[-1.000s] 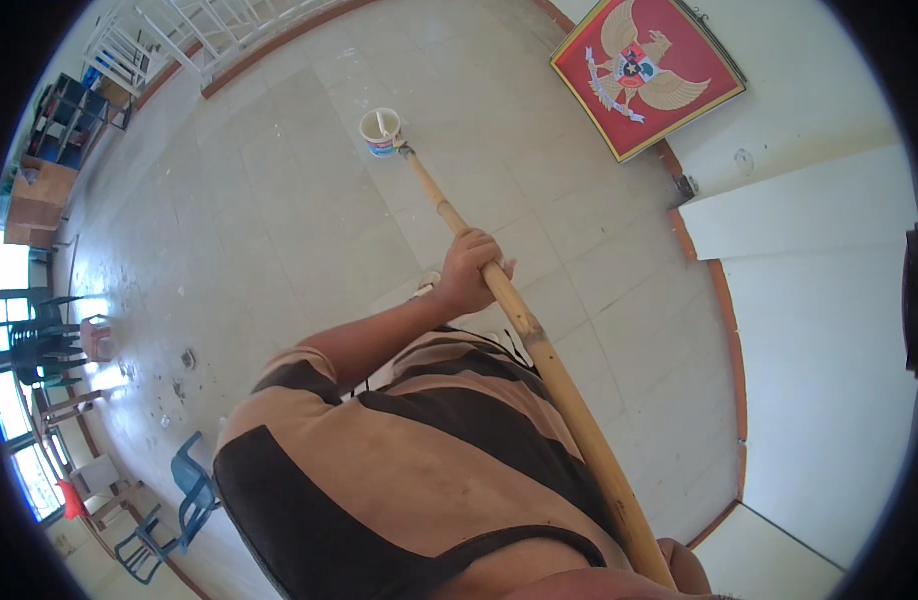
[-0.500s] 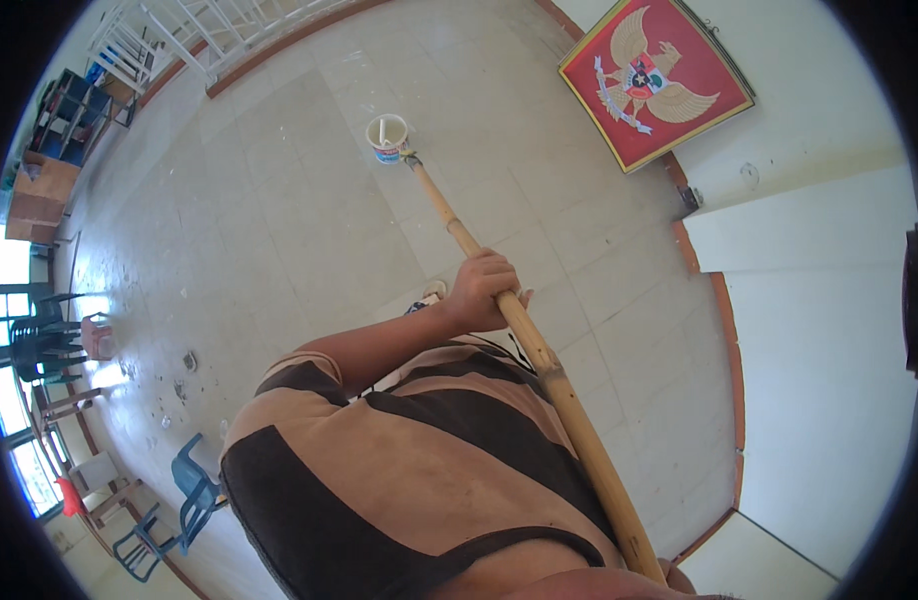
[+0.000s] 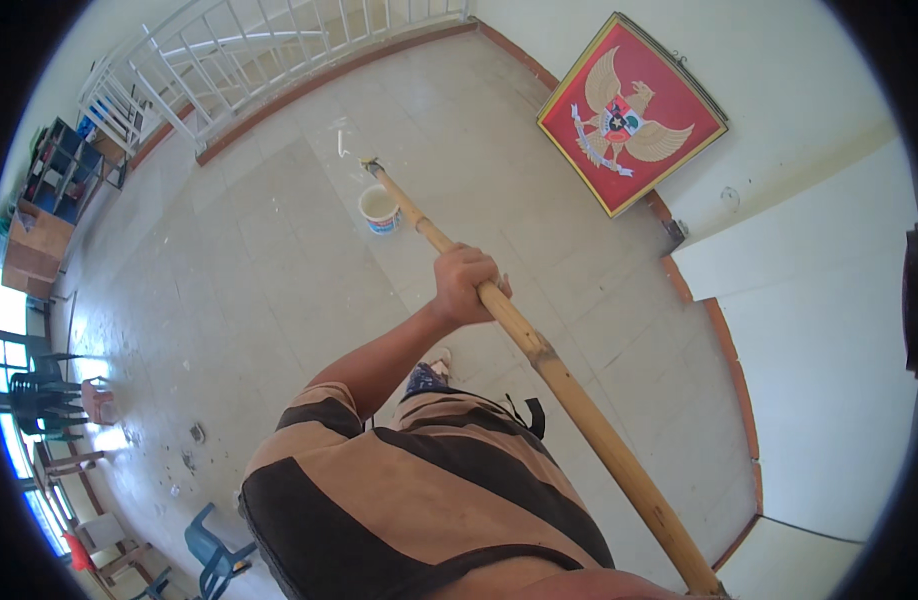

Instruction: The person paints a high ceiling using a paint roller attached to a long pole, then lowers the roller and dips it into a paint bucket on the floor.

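My left hand is wrapped round a long bamboo pole that slants from the lower right up toward the far middle. At its far end, a wrapped tip carries what looks like a narrow white paint roller. The roller appears beyond a white bucket with blue and red print, which stands on the floor below the pole. The near end of the pole runs out at the lower edge, and my right hand does not show there.
A red framed eagle emblem leans against the right wall. White railings border the far left. Blue chairs, stacked dark chairs and a shelf line the left side. Small debris lies on the tiles.
The white roller has come out of the bucket and is now past it, as the pole tip swung slightly left. The view has shifted, showing more railing.
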